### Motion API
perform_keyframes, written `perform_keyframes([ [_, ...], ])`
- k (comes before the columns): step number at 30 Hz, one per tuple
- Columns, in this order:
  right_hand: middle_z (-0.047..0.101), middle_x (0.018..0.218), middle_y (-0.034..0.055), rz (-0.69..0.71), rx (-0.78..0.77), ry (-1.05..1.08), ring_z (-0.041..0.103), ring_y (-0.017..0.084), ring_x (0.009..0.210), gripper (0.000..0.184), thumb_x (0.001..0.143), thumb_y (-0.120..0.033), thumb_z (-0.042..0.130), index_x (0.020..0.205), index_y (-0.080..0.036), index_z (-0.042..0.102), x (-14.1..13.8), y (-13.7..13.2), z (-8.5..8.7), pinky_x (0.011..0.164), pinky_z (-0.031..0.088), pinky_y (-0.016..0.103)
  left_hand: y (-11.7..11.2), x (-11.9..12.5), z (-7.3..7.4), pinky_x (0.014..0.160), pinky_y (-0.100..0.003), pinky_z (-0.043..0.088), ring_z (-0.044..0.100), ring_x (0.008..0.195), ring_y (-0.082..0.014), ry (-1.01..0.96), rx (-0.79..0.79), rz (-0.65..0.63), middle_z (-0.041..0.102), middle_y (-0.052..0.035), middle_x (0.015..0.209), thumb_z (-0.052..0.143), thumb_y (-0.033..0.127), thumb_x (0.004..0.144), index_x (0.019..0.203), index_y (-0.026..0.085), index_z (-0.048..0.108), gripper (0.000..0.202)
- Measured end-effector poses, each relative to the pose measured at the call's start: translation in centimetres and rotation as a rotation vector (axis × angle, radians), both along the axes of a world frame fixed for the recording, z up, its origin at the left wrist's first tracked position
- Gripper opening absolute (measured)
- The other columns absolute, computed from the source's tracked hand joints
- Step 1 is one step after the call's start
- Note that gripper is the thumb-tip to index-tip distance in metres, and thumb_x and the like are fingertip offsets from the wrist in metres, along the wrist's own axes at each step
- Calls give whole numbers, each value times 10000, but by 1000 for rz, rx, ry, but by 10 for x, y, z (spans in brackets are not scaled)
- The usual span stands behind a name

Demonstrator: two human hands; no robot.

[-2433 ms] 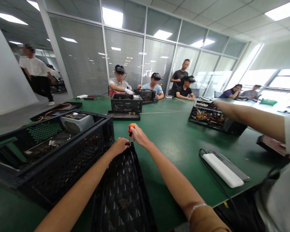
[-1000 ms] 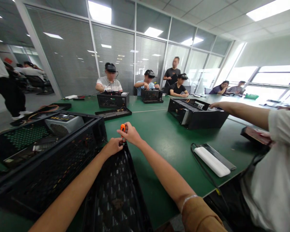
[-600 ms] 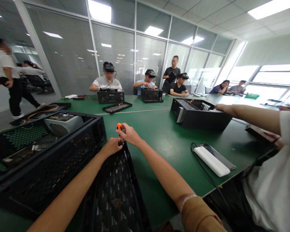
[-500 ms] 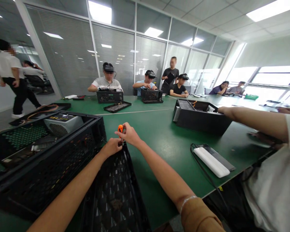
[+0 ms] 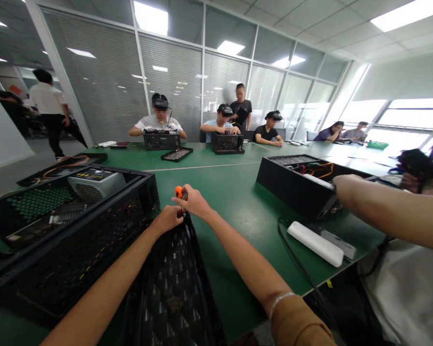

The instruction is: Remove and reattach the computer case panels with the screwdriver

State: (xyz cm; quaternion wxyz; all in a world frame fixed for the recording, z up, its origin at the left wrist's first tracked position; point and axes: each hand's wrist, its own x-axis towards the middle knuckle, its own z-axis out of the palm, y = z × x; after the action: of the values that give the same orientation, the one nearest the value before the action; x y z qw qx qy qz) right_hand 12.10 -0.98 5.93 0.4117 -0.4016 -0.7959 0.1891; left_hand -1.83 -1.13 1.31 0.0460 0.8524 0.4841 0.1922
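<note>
My right hand is closed on the orange handle of a screwdriver, which stands roughly upright with its shaft pointing down. Just below it, my left hand is closed at the far end of a black computer case panel with a faceted pattern. Whatever its fingers pinch is hidden at the screwdriver's lower end. The panel lies lengthwise in front of me. Beside it on the left is an open black computer case with a grey power supply inside.
Across the green table, people work at computer cases. To the right, a co-worker's arm reaches to a black case. Nearer lie a white power bank-like block and a black cable. A flat black panel lies far left.
My hands stay almost in place, and the orange handle looks slightly turned. The co-worker's case on the right has been turned and shifted nearer. Across the table, the standing person has moved left.
</note>
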Motion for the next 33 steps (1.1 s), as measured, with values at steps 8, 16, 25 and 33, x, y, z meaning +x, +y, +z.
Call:
perform_keyframes([
  [8, 493, 654, -50, -37, 25, 34, 469, 102, 555, 321, 757, -423, 522, 975, -202, 439, 4, 0, 2, 538, 357, 207, 1, -1, -1, 587, -203, 363, 564, 613, -119, -35, -24, -28, 640, -14, 690, 502, 180, 697, 777, 169, 629, 151],
  [16, 463, 577, -57, 31, 51, -62, 432, 91, 510, 217, 782, -409, 506, 794, -198, 454, 3, 0, 3, 508, 315, 198, 2, -1, -4, 599, -219, 369, 574, 623, -137, -23, 12, -13, 634, -32, 662, 503, 199, 710, 709, 157, 616, 121],
  [25, 439, 584, -68, -81, 17, -20, 425, 95, 520, 369, 706, -529, 559, 834, -204, 442, 4, 4, -2, 493, 300, 196, 5, -4, -7, 598, -205, 378, 575, 637, -126, -72, -46, -55, 649, -20, 717, 495, 192, 708, 814, 167, 630, 173],
  [33, 528, 693, -36, 74, 68, -113, 459, 84, 576, 155, 786, -303, 516, 876, -179, 492, 1, 1, 0, 550, 330, 189, 1, -2, -3, 612, -218, 374, 585, 646, -137, -43, -19, -24, 647, -32, 691, 513, 219, 729, 729, 148, 621, 130],
])
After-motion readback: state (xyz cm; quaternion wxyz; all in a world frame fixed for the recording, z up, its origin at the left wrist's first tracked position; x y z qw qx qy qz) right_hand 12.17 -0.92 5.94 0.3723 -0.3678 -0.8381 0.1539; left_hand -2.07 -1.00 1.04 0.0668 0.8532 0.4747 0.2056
